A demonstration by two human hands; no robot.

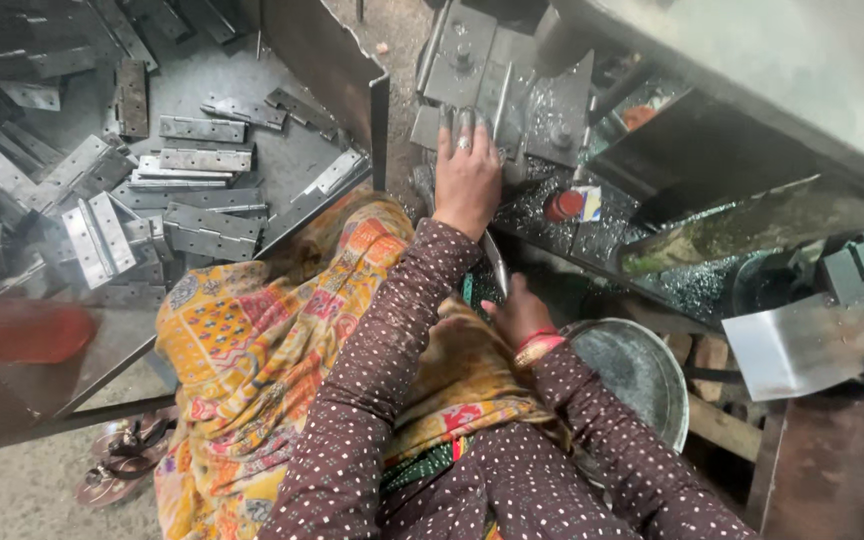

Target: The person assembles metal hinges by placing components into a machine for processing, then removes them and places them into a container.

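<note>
My left hand (467, 175) reaches forward and lies palm down on a grey metal hinge plate (479, 82) set on the machine bed, fingers spread over its near edge. My right hand (519, 313) sits lower, near my lap, closed around a thin metal lever or rod (495, 262) that slants up toward the machine. Both arms wear dark brown sleeves with white dots. A red bangle circles the right wrist.
A large metal tray (352, 80) at the left holds several grey hinges (204, 160). A round metal bowl (642, 375) stands right of my right hand. Metal shavings cover the machine bed (552, 215). A red object (22, 332) lies far left; sandals (122, 455) rest on the floor.
</note>
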